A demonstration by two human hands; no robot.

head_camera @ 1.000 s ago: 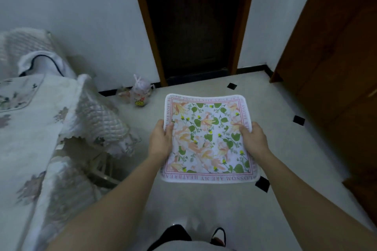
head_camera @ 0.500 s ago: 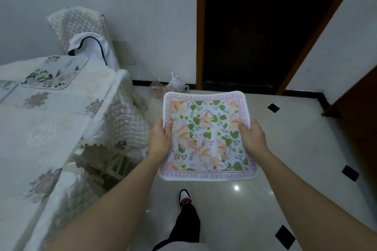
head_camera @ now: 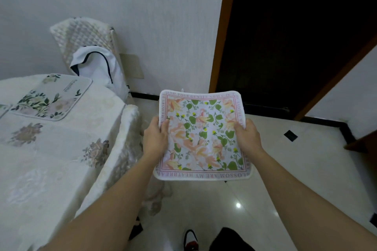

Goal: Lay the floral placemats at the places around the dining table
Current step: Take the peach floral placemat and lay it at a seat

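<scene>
I hold a square floral placemat [head_camera: 203,134] flat in front of me, white with green leaves, peach flowers and a pink lettered border. My left hand [head_camera: 155,138] grips its left edge and my right hand [head_camera: 247,138] grips its right edge. It hangs over the floor, just right of the dining table [head_camera: 51,169], which wears a pale flowered cloth. A second floral placemat [head_camera: 52,98] lies flat on the table near its far right corner. The edge of another mat [head_camera: 3,108] shows at the far left.
A chair [head_camera: 89,47] with a quilted cover and a white garment stands at the table's far end by the wall. A dark doorway [head_camera: 285,36] with a wooden frame is ahead. Glossy floor tiles [head_camera: 285,179] spread to the right. My shoe [head_camera: 190,239] shows below.
The view has swung left and nearer the table, so more tabletop and the laid mat show. Both hands keep the same grip on the placemat. My foot has stepped forward.
</scene>
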